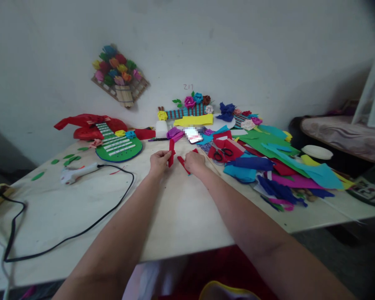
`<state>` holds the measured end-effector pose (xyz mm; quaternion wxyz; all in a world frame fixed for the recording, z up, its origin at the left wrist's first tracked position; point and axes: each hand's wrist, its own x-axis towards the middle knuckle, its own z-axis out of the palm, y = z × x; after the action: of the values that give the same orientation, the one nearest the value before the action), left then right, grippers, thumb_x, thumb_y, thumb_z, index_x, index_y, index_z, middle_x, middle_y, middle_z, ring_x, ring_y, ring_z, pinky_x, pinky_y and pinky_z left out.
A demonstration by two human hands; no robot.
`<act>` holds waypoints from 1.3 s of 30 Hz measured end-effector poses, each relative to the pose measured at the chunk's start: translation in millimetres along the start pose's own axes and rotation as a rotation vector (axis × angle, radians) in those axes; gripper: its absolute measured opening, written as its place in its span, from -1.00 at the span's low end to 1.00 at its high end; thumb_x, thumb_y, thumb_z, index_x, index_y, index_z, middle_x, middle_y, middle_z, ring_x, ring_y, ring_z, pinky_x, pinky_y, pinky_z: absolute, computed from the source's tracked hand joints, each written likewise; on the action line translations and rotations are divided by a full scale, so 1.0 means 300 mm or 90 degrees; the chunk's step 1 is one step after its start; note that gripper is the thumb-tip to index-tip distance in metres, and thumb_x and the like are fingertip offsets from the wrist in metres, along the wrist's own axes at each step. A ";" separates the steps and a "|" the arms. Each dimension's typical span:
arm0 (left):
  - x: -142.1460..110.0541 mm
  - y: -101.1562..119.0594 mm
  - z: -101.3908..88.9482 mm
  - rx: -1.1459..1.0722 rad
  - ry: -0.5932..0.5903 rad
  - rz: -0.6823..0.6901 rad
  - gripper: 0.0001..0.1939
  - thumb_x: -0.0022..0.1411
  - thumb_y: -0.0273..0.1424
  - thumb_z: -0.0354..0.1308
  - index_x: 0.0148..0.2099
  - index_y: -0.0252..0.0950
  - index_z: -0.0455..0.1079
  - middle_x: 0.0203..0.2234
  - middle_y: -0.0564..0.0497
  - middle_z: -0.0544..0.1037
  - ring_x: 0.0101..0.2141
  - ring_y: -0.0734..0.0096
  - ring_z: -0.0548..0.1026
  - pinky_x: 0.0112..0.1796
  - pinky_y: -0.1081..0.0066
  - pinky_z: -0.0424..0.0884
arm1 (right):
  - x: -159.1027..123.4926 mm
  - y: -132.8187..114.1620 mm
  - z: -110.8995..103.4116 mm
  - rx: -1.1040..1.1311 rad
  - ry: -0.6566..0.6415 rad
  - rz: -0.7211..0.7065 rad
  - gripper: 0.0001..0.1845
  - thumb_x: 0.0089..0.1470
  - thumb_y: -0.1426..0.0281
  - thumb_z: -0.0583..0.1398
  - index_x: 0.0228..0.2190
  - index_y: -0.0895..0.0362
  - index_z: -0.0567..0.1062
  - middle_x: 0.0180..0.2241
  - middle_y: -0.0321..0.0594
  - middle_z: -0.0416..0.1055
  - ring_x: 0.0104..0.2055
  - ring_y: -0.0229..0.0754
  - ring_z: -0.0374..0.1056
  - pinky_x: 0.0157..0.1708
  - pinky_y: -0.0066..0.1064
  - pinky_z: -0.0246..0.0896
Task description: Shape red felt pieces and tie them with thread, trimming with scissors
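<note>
Pinched in my left hand [159, 163] is a red crepe paper strip [171, 153], standing upright between thumb and fingers. Just to the right, my right hand [195, 162] is closed at the tabletop over a second red paper strip [183, 165], which slants out from under the fingers. Part of that strip is covered by the hand. Scissors with black handles [223, 154] lie on red paper to the right of my right hand, and a thin wooden stick [210, 161] lies beside it.
A glue gun [78, 173] with a looping black cord [103, 216] lies left, near green paper leaves [71, 160] and a green decorated board [120, 152]. Coloured paper sheets [278, 160] are heaped right. A phone [193, 136] and a yellow paper roll [193, 121] sit behind.
</note>
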<state>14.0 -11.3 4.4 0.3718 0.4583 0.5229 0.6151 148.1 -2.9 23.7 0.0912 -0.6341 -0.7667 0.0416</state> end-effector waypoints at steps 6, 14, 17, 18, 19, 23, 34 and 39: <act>-0.001 0.008 -0.002 -0.008 0.021 -0.011 -0.67 -0.20 -0.21 0.27 -0.44 -0.39 0.43 -0.71 0.06 0.40 -0.70 0.60 0.24 -0.64 0.50 0.09 | 0.013 0.009 0.018 0.103 0.062 0.028 -0.78 -0.04 0.37 0.15 -0.32 0.16 0.52 -0.19 -0.02 0.43 -0.19 -0.08 0.37 -0.33 -0.39 0.17; 0.004 0.000 -0.004 -0.023 0.013 -0.013 -0.63 -0.22 -0.21 0.28 -0.39 -0.40 0.46 -0.60 0.00 0.47 -0.64 0.55 0.32 -0.61 0.48 0.19 | 0.035 0.032 0.030 0.418 0.169 0.090 -0.81 -0.06 0.28 0.16 -0.47 0.12 0.51 -0.38 -0.20 0.48 -0.30 -0.20 0.36 -0.35 -0.44 0.19; -0.002 -0.002 -0.002 -0.037 -0.007 -0.016 -0.62 -0.23 -0.23 0.29 -0.38 -0.41 0.45 -0.60 -0.01 0.48 -0.63 0.51 0.36 -0.59 0.47 0.23 | 0.052 0.031 0.053 0.533 0.178 0.084 -0.82 -0.10 0.28 0.18 -0.50 0.14 0.50 -0.50 -0.25 0.45 -0.44 -0.26 0.34 -0.42 -0.46 0.21; -0.003 -0.002 -0.001 -0.043 -0.013 -0.016 -0.62 -0.24 -0.23 0.29 -0.38 -0.42 0.45 -0.61 -0.01 0.47 -0.63 0.50 0.37 -0.59 0.46 0.24 | 0.058 0.029 0.061 0.568 0.175 0.078 -0.82 -0.11 0.28 0.18 -0.51 0.15 0.49 -0.54 -0.26 0.43 -0.49 -0.28 0.32 -0.45 -0.47 0.21; -0.005 -0.002 0.001 -0.048 -0.020 -0.017 -0.63 -0.24 -0.24 0.30 -0.39 -0.42 0.45 -0.62 -0.01 0.47 -0.62 0.49 0.38 -0.58 0.46 0.25 | 0.063 0.027 0.068 0.597 0.170 0.071 -0.82 -0.11 0.29 0.19 -0.52 0.15 0.49 -0.57 -0.28 0.41 -0.53 -0.30 0.30 -0.47 -0.47 0.21; -0.009 -0.001 0.004 -0.055 -0.055 -0.025 -0.62 -0.26 -0.24 0.31 -0.39 -0.42 0.45 -0.61 -0.03 0.49 -0.59 0.43 0.42 -0.54 0.44 0.29 | 0.075 0.019 0.086 0.638 0.161 0.057 -0.82 -0.14 0.28 0.20 -0.54 0.15 0.48 -0.64 -0.31 0.35 -0.57 -0.31 0.27 -0.51 -0.47 0.21; -0.003 -0.014 0.014 -0.058 -0.082 -0.049 -0.64 -0.27 -0.29 0.30 -0.38 -0.42 0.46 -0.61 -0.05 0.51 -0.56 0.36 0.47 -0.50 0.41 0.34 | 0.091 0.007 0.116 0.596 0.183 0.055 -0.81 -0.15 0.26 0.20 -0.52 0.13 0.49 -0.57 -0.30 0.40 -0.48 -0.27 0.32 -0.44 -0.44 0.24; -0.008 -0.011 0.017 -0.069 -0.105 -0.042 -0.65 -0.25 -0.30 0.29 -0.38 -0.43 0.46 -0.60 -0.06 0.52 -0.55 0.35 0.47 -0.48 0.38 0.36 | 0.093 0.010 0.127 0.595 0.192 0.037 -0.81 -0.14 0.24 0.19 -0.52 0.12 0.49 -0.55 -0.29 0.40 -0.45 -0.26 0.32 -0.43 -0.45 0.23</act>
<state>19.4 -11.3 0.8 0.4578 0.4691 0.4716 0.5899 138.6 27.0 -11.6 0.4747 -0.5455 -0.6263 0.2913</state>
